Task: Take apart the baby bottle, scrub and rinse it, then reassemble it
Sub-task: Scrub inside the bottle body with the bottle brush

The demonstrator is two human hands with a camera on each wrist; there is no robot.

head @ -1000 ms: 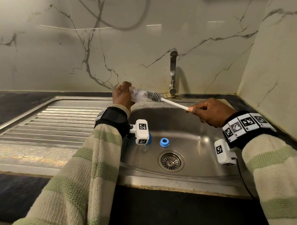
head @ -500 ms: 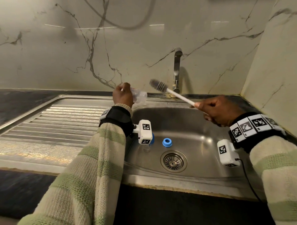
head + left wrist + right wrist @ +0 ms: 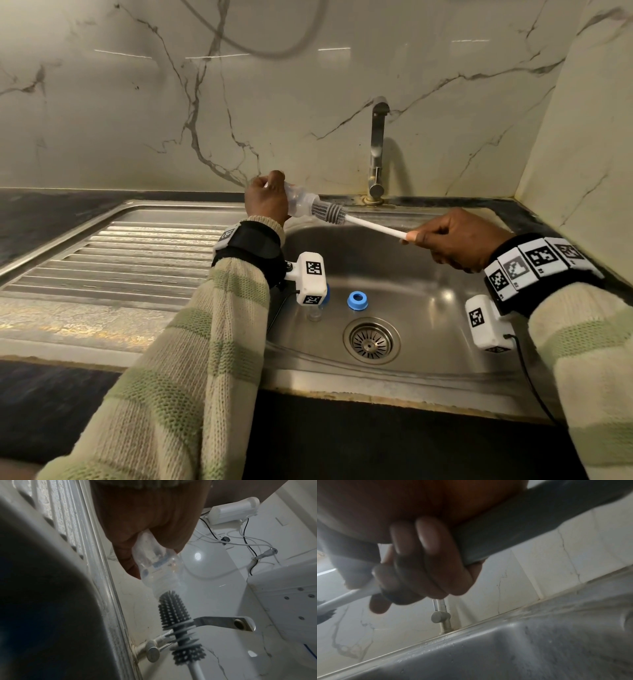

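Clear plastic shows in the left hand (image 3: 265,198), whose grip is curled round the baby bottle (image 3: 301,202) held sideways above the sink (image 3: 428,274). Grey bristles of the brush (image 3: 330,211) meet the bottle's mouth. On the sink floor a blue ring (image 3: 357,300) lies near the drain (image 3: 371,341). At right, the right hand (image 3: 459,240) pinches the brush's white handle.
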